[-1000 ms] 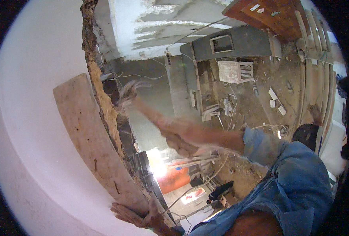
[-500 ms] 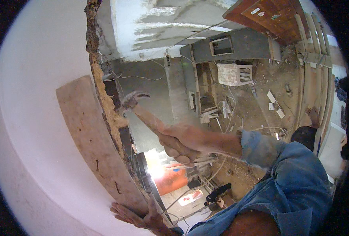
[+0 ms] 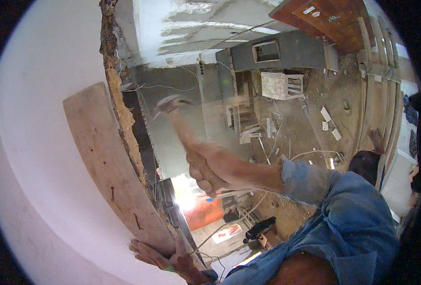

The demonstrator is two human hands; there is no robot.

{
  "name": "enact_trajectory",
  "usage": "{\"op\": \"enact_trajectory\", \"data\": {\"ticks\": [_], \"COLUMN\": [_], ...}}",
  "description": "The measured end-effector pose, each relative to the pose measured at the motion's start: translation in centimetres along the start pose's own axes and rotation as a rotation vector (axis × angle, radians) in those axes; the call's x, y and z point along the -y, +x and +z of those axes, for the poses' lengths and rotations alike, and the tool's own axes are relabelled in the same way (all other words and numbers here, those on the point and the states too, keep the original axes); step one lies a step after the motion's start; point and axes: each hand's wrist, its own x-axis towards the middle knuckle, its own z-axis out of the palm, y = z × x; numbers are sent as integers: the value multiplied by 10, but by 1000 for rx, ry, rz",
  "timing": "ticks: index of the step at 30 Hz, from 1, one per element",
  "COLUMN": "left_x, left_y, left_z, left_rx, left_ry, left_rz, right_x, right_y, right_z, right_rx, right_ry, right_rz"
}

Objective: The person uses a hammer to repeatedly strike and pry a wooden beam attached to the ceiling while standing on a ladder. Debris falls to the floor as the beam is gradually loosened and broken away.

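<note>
Wooden board [image 3: 110, 156] extending beyond open left hand [image 3: 175, 262], seemingly steadied against white wall [image 3: 34, 142]; hammer [image 3: 181, 126] gripped in right hand [image 3: 208, 166], head well forward, likely for leverage.

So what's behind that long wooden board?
White wall shows left of the board, a rough broken edge right of it; whatever the board covers is hidden.

Clothing: blue shirt [image 3: 362, 209], heavily creased; right sleeve [image 3: 310, 183] paler, dusty-looking, ending in a wrinkled cuff [image 3: 288, 178] — forearm [image 3: 255, 175] exposed beyond. Right hand [image 3: 204, 167] and left hand [image 3: 165, 258] — both bare.
</note>
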Motion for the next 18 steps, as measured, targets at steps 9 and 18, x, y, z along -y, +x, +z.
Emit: {"op": "enact_trajectory", "data": {"ticks": [9,18], "left_x": [-1,8], "left_y": [-2,-4], "left_z": [-1,-2], "left_rx": [-7,-19], "left_ry": [-46,-43], "left_rz": [-6,77], "right_x": [-7,-17], "right_y": [-5,-10], "right_z": [-1,2], "right_rx": [101,100], "right_ry": [-92,-45], "right_rz": [37,170]}}
